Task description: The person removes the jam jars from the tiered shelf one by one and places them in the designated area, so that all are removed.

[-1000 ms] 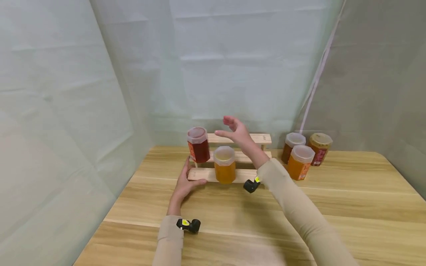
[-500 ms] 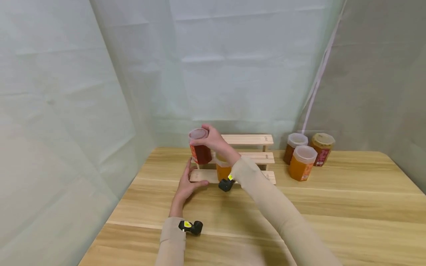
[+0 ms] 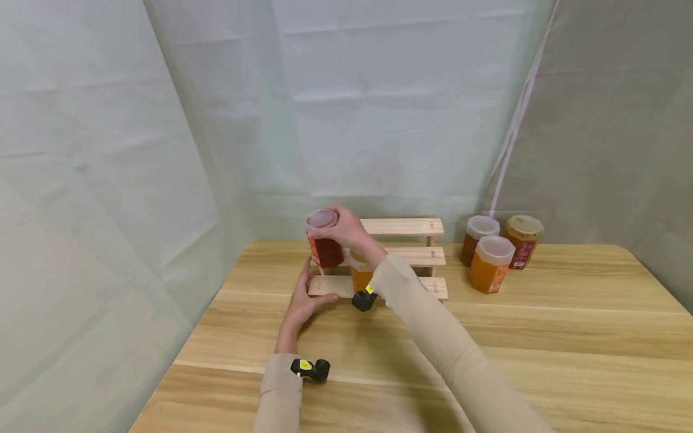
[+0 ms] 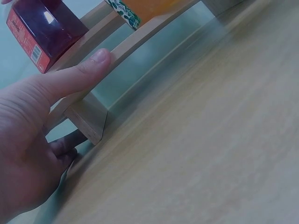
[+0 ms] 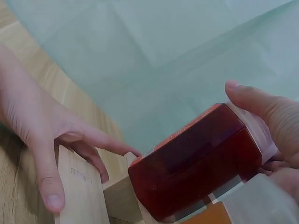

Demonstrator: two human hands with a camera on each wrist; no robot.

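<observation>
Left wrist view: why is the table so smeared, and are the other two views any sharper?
Left wrist view: table streaked with motion blur, thumb fairly crisp. Right wrist view: dim and bluish, red jar readable, right hand soft at the edge. Head view: evenly lit, sharp, wide-angle bend at the table edges.

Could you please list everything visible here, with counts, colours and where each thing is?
Red jar: one, dark red with clear lid, on the rack's middle step, left end.
Orange jar: one, amber, bottom step, partly hidden by the forearm.
Wooden rack: one, pale three-step, back of the table.
Table: one, light wood.
Spare jars: three, amber and brown, right of the rack.
Left hand: holds the rack's bottom left corner.
Right hand: grips the red jar's top.
</observation>
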